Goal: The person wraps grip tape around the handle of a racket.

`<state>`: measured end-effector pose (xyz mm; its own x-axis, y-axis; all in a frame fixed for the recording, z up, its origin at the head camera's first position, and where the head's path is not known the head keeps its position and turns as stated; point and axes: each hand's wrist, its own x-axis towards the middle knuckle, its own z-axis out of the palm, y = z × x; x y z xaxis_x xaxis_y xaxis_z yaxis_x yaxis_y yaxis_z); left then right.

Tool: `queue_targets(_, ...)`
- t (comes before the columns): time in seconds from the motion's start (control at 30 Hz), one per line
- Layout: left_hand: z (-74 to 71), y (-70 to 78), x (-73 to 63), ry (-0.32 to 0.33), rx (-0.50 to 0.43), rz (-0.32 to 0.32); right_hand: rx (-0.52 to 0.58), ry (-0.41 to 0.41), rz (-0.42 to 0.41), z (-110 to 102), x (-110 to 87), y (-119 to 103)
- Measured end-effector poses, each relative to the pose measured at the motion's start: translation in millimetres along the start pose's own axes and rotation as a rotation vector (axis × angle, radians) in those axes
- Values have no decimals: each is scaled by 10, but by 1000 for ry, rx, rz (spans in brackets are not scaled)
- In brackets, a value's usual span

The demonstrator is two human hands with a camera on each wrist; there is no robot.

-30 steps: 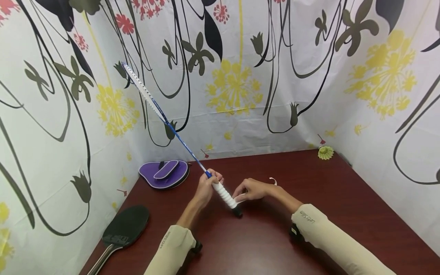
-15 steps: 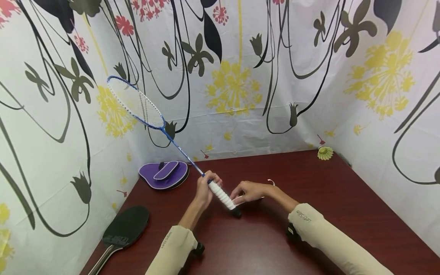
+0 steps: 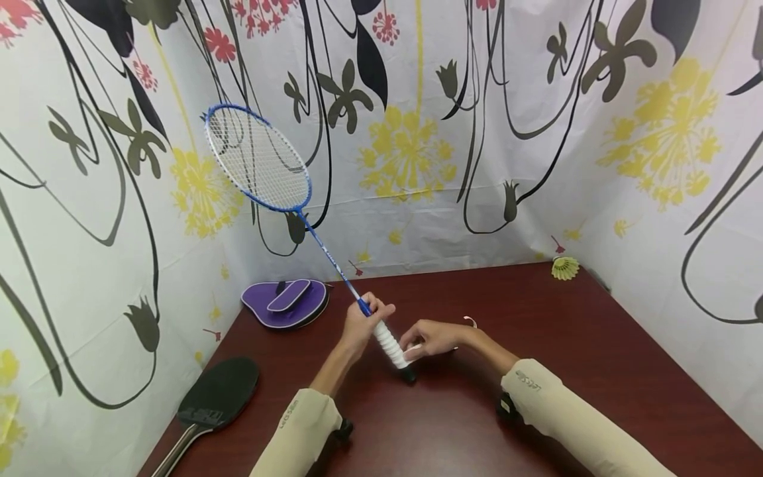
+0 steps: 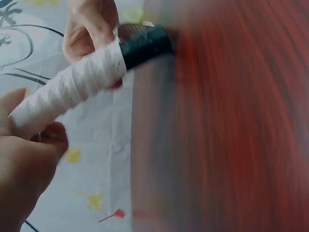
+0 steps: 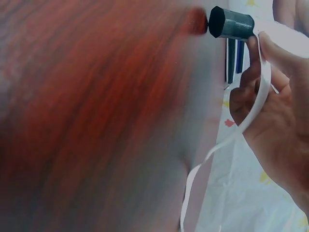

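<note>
A badminton racket point(image 3: 330, 257) with a blue and white frame slants up to the left in the head view. My left hand point(image 3: 359, 326) grips it at the upper end of the handle. White grip tape point(image 4: 72, 82) winds around the handle in overlapping turns, and the black butt end point(image 4: 147, 47) is uncovered. Close to that end, my right hand point(image 3: 436, 338) pinches the tape between thumb and fingers. In the right wrist view the loose tape strip point(image 5: 263, 89) leaves the handle, passes the right hand and hangs down in a curve.
On the dark red table point(image 3: 453, 424), a purple paddle case point(image 3: 286, 303) lies at the back left. A black table tennis paddle point(image 3: 220, 391) is at the front left. A yellow shuttlecock point(image 3: 564, 267) sits at the back right corner. Patterned cloth point(image 3: 411, 232) surrounds the table.
The racket has rolled about its shaft, its head turning from edge-on to showing its strings. My left thumb has shifted on the handle. My right hand stays near the butt with the tape.
</note>
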<state>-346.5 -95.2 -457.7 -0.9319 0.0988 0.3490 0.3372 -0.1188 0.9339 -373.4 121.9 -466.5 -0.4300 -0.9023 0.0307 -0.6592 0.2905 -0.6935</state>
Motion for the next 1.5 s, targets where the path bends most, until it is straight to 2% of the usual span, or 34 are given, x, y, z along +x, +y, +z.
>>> queue_targets(0.13, -40, 10, -41, 2, 348, 44, -36, 58, 29, 23, -26, 34)
queue_targets(0.2, -43, 26, -75, 29, 466, 64, -53, 93, 52, 24, -40, 48)
queue_targets(0.27, -34, 41, -106, 65, 518, 72, -64, 125, 72, 20, -51, 57)
queue_targets(0.5, 31, 75, -147, 160, 430, 100, -70, 183, 69, 8, -57, 52)
queue_targets(0.63, 64, 98, -143, 172, 435, 101, -90, 194, 50, 5, -67, 60)
queue_targets(0.8, 48, 124, -107, 75, 454, 87, -143, 205, 23, -33, -122, 71)
queue_targets(0.97, -18, 107, -93, -40, 462, 37, -150, 201, 26, -52, -180, 54)
queue_targets(1.13, -35, 89, -113, -88, 387, 28, -168, 203, 17, -16, -191, 56)
queue_targets(1.23, -24, 83, -132, -77, 326, 34, -182, 227, 1, 2, -183, 60)
queue_targets(1.33, -9, 62, -142, -40, 300, 21, -193, 249, 2, 11, -174, 58)
queue_targets(1.5, 84, 262, -253, 46, 286, -4, -197, 285, 3, 34, -155, 41)
